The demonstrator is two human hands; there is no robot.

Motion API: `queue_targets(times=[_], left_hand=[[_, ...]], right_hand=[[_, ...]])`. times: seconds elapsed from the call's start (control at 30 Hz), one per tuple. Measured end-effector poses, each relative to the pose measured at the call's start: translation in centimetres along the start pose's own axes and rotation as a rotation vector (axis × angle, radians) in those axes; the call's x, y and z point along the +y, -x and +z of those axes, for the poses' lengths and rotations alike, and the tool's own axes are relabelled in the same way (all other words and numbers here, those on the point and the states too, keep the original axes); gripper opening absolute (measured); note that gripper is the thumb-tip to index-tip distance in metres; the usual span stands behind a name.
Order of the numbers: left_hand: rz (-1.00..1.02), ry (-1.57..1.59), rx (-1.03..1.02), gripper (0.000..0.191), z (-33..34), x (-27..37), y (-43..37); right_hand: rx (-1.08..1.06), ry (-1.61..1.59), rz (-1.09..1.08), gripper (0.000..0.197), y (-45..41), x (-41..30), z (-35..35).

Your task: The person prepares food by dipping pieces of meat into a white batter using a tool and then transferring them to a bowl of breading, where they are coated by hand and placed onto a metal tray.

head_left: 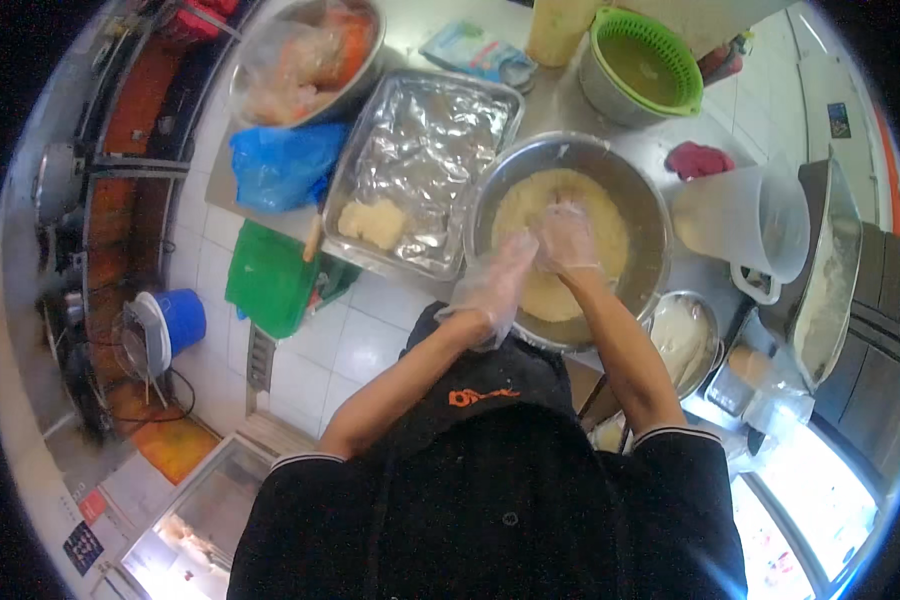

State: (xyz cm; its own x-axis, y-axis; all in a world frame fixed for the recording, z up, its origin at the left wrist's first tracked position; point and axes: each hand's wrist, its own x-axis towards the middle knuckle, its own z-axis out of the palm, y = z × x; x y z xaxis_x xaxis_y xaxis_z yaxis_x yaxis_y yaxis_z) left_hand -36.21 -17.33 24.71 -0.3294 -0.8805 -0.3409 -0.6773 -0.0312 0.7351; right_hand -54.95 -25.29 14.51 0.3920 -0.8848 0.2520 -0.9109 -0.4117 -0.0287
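Note:
Before me stands a wide steel bowl [649,225] with a bed of pale yellow, flour-like coating [547,300] in it. Both my hands are in clear plastic gloves. My right hand [568,232] presses down into the coating near the bowl's middle, its fingertips partly sunk out of sight. Just left of it, my left hand [511,266] reaches over the near left rim, fingers close to the right hand. Whether either hand grips a piece under the coating is hidden. A coated lump of food [372,223] lies in the near left corner of a foil-lined metal tray [427,165].
A bowl with bagged food [307,60] and a blue plastic bag [289,166] sit at left, above a green board [270,277]. Rightward are a green colander [645,64], a red cloth [699,160], a translucent jug [750,217] and a smaller pan of white stuff [682,341].

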Motion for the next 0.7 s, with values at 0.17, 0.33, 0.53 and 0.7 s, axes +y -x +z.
queue_targets(times=[0.17, 0.33, 0.53, 0.7], left_hand=[[-0.376, 0.725, -0.084, 0.045, -1.2, 1.0, -0.4], [-0.234, 0.497, -0.078, 0.054, -1.0, 1.7, 0.3], [-0.132, 0.325, -0.095, 0.05, -4.4, 3.9, 1.2], [-0.016, 0.554, -0.016, 0.052, -0.9, 0.4, 1.0]], right_hand=[[-0.377, -0.183, 0.252, 0.041, -2.2, 0.0, -4.0], [-0.39, -0.207, 0.322, 0.044, -1.6, -0.8, -3.4], [-0.324, -0.013, -0.038, 0.043, 0.8, 2.4, -1.8], [-0.464, -0.241, -0.026, 0.038, 2.0, 2.2, -0.9]])
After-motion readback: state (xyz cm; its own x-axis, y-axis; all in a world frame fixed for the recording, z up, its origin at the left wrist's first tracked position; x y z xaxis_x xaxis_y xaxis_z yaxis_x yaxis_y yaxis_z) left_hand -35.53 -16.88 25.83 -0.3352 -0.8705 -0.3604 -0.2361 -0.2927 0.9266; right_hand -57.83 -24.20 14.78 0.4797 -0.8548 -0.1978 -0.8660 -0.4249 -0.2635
